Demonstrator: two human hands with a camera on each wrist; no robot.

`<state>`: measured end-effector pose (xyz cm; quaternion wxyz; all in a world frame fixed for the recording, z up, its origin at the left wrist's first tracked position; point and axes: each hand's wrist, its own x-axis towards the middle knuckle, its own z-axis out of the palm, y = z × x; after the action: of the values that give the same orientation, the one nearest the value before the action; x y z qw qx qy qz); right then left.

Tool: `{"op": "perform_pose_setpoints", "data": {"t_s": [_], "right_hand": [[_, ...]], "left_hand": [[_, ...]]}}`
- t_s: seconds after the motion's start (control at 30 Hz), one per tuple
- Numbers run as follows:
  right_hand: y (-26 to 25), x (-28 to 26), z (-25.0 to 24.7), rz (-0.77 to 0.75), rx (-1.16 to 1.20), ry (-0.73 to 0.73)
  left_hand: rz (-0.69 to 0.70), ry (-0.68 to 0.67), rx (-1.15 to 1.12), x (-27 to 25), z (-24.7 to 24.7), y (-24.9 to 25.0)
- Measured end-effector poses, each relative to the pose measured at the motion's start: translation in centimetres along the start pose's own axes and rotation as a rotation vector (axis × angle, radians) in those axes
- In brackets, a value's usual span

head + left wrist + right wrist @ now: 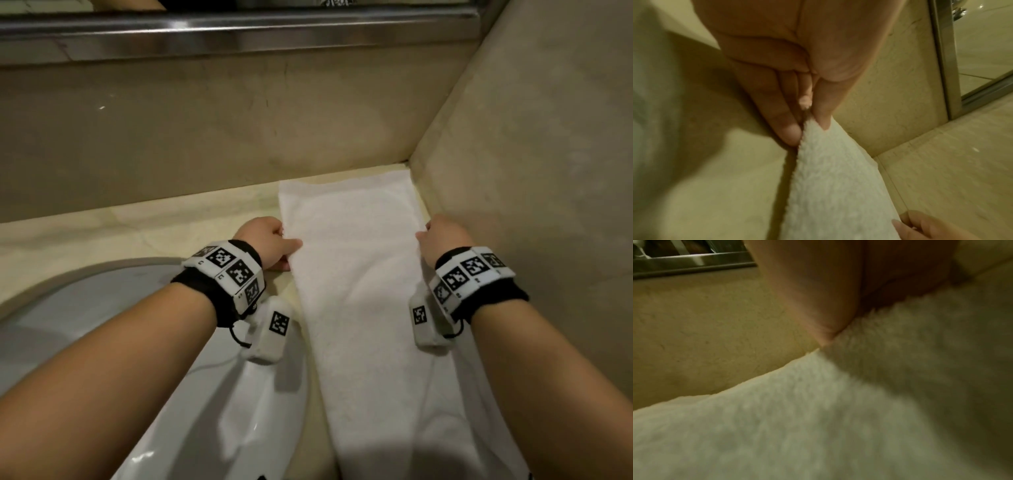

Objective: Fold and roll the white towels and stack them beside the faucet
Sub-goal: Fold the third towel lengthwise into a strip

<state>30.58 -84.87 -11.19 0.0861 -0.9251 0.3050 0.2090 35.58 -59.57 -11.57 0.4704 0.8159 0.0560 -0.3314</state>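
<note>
White towel (359, 260) pinched between both hands.

Both forearms are bare, with no sleeves. Each wrist wears a black band (205, 291) carrying a row of white blocks printed with black-and-white square codes (230, 269). A white box (270, 334) with one more code hangs under each wrist on a short black cable (238, 337).
</note>
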Motion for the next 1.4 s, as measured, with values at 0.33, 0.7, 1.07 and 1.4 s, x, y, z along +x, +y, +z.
{"op": "perform_pose_setpoints", "data": {"t_s": [0.33, 0.7, 1.07, 1.4], "right_hand": [[4.6, -5.2, 1.4, 0.01, 0.075, -0.11], [3.6, -8.9, 4.1, -0.222, 1.102, -0.227], [4.9, -9.2, 3.6, -0.141, 0.753, 0.066], [6.9, -9.8, 4.4, -0.076, 0.296, -0.103]], "left_hand": [[-0.065, -0.153, -0.008, -3.5, 2.5, -0.7], [-0.092, 0.073, -0.155, -5.3, -0.7, -3.2], [-0.117, 0.025, -0.376, -7.7, 1.4, -4.7], [-0.128, 0.03, -0.393, -8.3, 2.1, -5.8]]}}
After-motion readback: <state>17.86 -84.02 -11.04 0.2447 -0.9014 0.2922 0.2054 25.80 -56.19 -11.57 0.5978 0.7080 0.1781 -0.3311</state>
